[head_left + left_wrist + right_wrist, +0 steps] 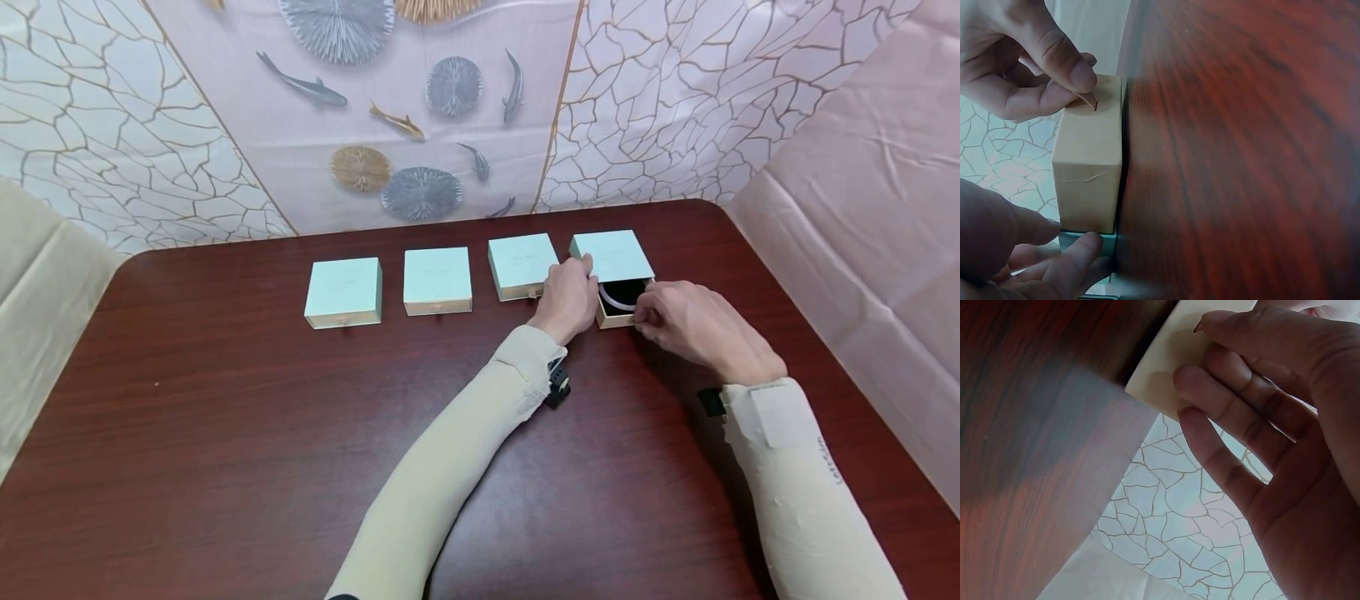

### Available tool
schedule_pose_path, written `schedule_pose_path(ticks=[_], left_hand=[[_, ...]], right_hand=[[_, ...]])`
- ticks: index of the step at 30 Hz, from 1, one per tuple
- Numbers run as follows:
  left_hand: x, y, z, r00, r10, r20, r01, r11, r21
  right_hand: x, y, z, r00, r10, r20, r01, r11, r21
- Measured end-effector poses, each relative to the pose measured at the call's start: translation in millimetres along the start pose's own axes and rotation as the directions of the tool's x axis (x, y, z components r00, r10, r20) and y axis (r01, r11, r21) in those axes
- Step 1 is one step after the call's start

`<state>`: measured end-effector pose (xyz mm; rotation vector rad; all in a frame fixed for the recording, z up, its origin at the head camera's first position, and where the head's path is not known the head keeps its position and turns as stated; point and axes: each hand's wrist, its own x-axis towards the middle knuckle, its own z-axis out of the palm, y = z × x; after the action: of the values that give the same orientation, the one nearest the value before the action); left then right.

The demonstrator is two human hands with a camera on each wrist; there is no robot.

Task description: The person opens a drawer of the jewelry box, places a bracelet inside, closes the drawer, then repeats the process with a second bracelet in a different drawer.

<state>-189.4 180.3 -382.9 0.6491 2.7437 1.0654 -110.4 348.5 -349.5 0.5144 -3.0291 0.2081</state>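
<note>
At the right end of a row of mint-green boxes, one drawer box (613, 254) has its cream drawer (1088, 137) pulled partly out toward me. Inside the drawer, a pale bangle-like ring (617, 305) lies on a black lining, partly covered by the sleeve. My left hand (566, 300) grips the mint sleeve at its left side, fingers near the open edge. With thumb and fingertip, my right hand (697, 325) pinches the small pull tab (1089, 99) on the drawer front. The right wrist view shows its other fingers by the drawer, the tab hidden.
Three similar boxes stand with drawers in: one (522, 262) right beside my left hand, another (437, 279) in the middle, and one (343, 290) at the left. They rest near the far edge of a dark red-brown wooden table (225, 433). Patterned cloth (637, 108) hangs behind.
</note>
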Motion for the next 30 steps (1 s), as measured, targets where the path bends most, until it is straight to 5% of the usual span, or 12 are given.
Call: schedule_pose_path(ticks=[30], left_hand=[[-0.4,0.3,0.3,1.000,0.019,-0.008,-0.019,1.000,0.008]], right_hand=[[1.8,3.6,2.6,1.000,0.004,-0.024,-0.003,1.000,0.013]])
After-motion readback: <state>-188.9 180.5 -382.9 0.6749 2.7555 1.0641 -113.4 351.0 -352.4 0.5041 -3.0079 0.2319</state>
